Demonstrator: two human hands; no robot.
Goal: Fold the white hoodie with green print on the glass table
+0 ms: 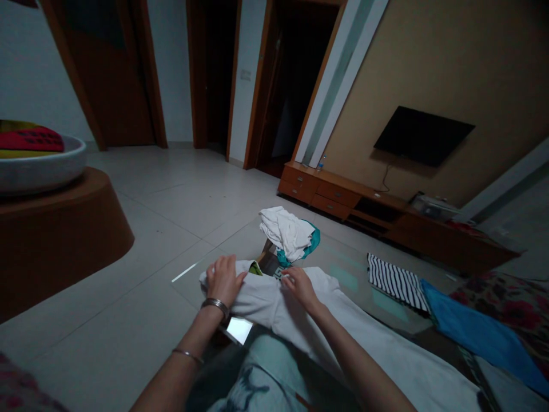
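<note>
A white garment lies spread across a glass table, running from my lap out to its far end. My left hand, with bangles on the wrist, rests on the garment's far left end, fingers curled down over the cloth. My right hand presses on the same end a little to the right, fingers bent and pinching the fabric near a small label. Just beyond my hands sits a heap of white cloth with a teal piece under it.
A folded black-and-white striped garment and a blue cloth lie on the table's right side. A low wooden TV cabinet stands along the far wall under a wall-mounted TV. A rounded wooden piece stands at left on the tiled floor.
</note>
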